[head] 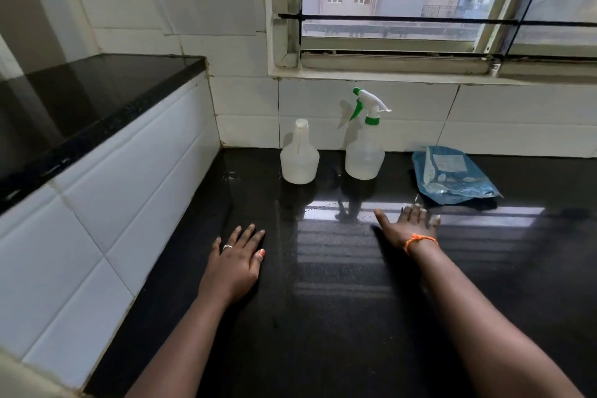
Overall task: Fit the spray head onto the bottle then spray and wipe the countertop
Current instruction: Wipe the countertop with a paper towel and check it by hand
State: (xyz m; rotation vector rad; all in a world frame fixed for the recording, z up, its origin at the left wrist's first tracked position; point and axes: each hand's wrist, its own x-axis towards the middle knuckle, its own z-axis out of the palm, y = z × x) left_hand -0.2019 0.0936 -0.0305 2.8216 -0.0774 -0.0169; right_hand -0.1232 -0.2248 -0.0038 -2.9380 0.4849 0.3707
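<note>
A polished black desk point(339, 284) is seen running up to a white tiled wall point(323, 100) beneath a barred window point(420, 10), with a raised black ledge point(80, 97) at the left. Both hands are laid flat on the desk with fingers straight, so each grip is open and nothing is held: the left hand point(235, 265), ringed, lies nearer the camera, and the right hand point(408, 223), an orange thread at its wrist, is stretched farther forward. A blue packet point(452, 176) lies against the wall just beyond the right hand. Two translucent bottles stand upright by the wall, near each other but apart: a capped bottle point(299, 157) at the left, and a bottle point(365, 155) at the right on which a white-and-green spray head point(370, 103) is already seated, though whether it is screwed tight cannot be told. The step in hand is judged to be the fitting, and it is best done with the bottle steadied low by one hand while the green collar is turned squarely by the other.
</note>
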